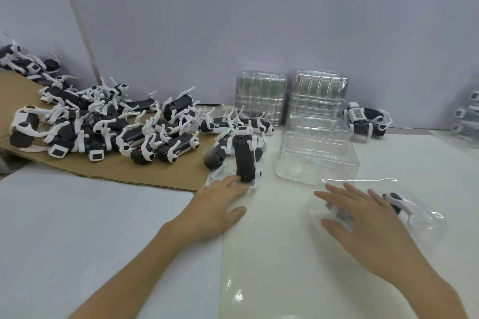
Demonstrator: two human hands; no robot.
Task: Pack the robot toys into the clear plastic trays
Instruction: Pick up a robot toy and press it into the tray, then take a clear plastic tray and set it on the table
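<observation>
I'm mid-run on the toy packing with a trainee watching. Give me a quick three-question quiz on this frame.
1. True or false: the right hand rests open on a clear tray with a robot toy in it.
2. What do the fingertips of the left hand touch?
A) the empty tray
B) a black-bodied toy on the table
C) a tray stack
3. Fill in: the heap of loose toys lies mostly on a sheet of ____.

Key: 1 true; 2 B; 3 cardboard.
</observation>
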